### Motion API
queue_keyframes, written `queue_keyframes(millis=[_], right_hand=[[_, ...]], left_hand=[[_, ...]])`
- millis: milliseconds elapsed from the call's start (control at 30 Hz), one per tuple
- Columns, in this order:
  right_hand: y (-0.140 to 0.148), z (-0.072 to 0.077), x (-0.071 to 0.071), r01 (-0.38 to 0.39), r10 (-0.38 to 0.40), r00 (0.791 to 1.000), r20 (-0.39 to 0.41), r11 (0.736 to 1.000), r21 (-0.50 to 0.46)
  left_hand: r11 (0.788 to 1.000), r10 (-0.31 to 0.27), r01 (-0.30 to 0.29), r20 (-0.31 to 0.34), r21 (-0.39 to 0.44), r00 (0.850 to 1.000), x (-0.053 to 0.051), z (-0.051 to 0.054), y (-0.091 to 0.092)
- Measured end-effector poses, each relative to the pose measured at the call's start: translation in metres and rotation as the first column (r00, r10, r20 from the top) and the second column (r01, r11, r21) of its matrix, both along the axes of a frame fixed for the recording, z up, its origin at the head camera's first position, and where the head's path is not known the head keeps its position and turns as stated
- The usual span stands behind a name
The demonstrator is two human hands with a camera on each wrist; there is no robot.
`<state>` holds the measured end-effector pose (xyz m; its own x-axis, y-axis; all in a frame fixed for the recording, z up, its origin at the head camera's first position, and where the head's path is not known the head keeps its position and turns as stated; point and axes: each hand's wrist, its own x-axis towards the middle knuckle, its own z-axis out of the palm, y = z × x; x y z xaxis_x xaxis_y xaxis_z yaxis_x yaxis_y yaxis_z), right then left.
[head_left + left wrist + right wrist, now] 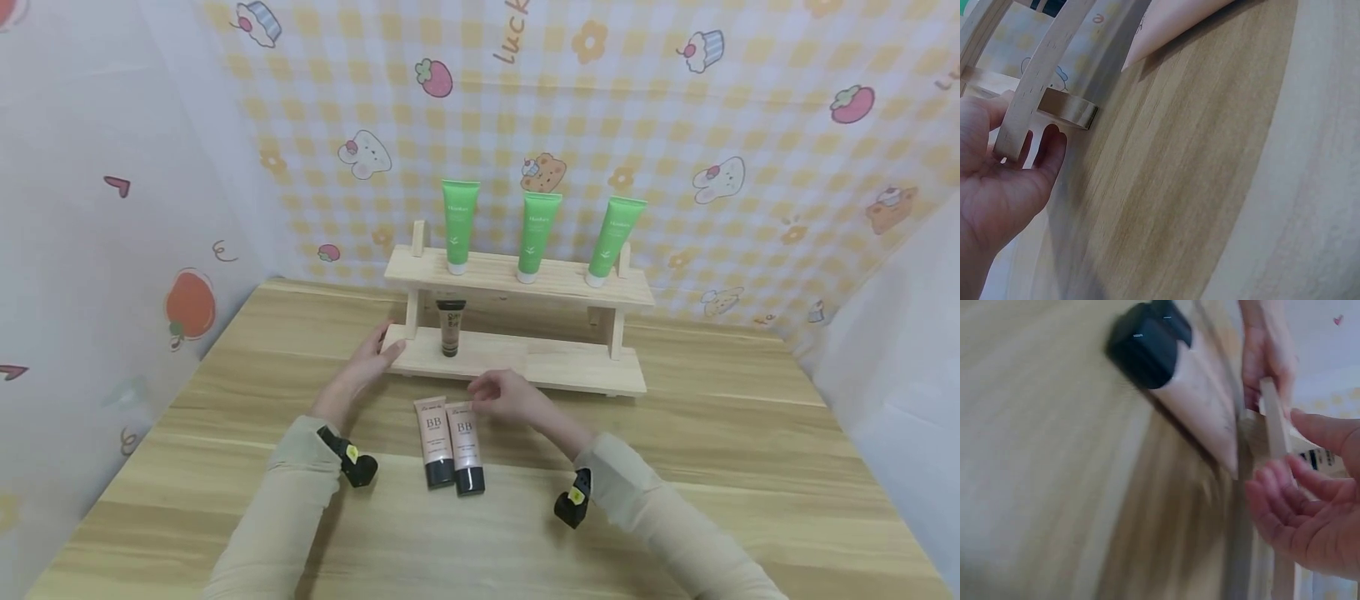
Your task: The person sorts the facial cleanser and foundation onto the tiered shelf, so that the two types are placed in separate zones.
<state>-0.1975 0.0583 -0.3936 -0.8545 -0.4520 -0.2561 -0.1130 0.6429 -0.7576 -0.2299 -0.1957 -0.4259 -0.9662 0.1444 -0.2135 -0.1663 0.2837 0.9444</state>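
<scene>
My left hand [367, 360] grips the left end of the lower board of a two-tier wooden shelf [540, 360], thumb on top and fingers beneath in the left wrist view. In front of that board, my right hand [512, 395] hovers with loosely curled fingers and nothing in them; the right wrist view shows the thumb apart from the fingers. Just left of it, two pink BB cream tubes with black caps, a left tube [432, 440] and a right tube [465, 450], lie side by side on the table. A small brown tube [450, 329] stands on the lower board.
On the upper board stand three green tubes: one at the left [460, 225], one in the middle [537, 237] and one leaning at the right [617, 240]. The wood-grain table [712, 433] meets a checked cloth backdrop [487, 108] behind and white cloth sides.
</scene>
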Motion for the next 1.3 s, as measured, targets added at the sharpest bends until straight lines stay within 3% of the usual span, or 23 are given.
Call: queue_keyframes(millis=[167, 333, 567, 867, 1100, 1300], right_hand=[[-0.001, -0.008, 0.007, -0.014, 0.011, 0.999, 0.034, 0.995, 0.102], [-0.004, -0.013, 0.014, 0.008, -0.019, 0.995, 0.097, 0.993, 0.116], [-0.015, -0.016, 0.015, 0.007, -0.019, 0.995, 0.094, 0.991, 0.132], [-0.022, -0.018, 0.016, 0.102, -0.096, 0.958, 0.272, 0.995, -0.008], [-0.020, -0.020, 0.016, 0.145, -0.106, 0.939, 0.326, 0.985, -0.097], [-0.012, -0.010, 0.012, 0.104, -0.061, 0.947, 0.316, 0.987, -0.119]], left_hand=[[1.000, 0.006, -0.006, 0.000, 0.001, 1.000, -0.001, -0.001, 0.000], [1.000, -0.001, 0.001, -0.005, 0.001, 1.000, -0.001, -0.002, -0.001], [1.000, -0.001, 0.001, -0.012, -0.001, 1.000, -0.001, -0.002, -0.002], [1.000, -0.009, 0.008, -0.014, -0.022, 1.000, -0.002, -0.004, -0.003], [0.998, -0.011, 0.012, 0.016, -0.053, 1.000, 0.000, -0.004, -0.002], [1.000, -0.004, 0.004, 0.002, -0.012, 1.000, -0.001, -0.004, -0.002]])
